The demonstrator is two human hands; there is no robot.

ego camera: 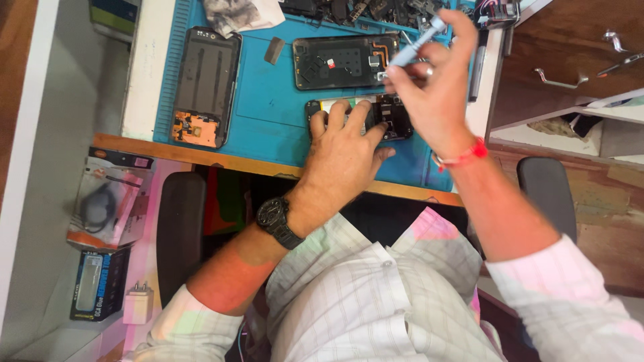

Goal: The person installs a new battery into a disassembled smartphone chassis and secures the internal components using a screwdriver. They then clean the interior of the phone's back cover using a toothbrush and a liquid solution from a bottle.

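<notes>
My left hand [345, 149] presses flat on an opened phone [396, 115] lying on the blue work mat [268, 100], fingers spread over its left part. My right hand [436, 87] hovers just right of it and grips a light-blue screwdriver [417, 41], tip pointing down toward the phone's upper right corner. A black watch sits on the left wrist, a red thread on the right wrist.
Another opened phone frame [345, 62] lies above the first, and a black back panel with an orange board [204, 87] lies at the mat's left. Loose parts [362, 10] pile along the mat's top edge. Packaged items [107, 198] and a white charger [137, 303] rest lower left.
</notes>
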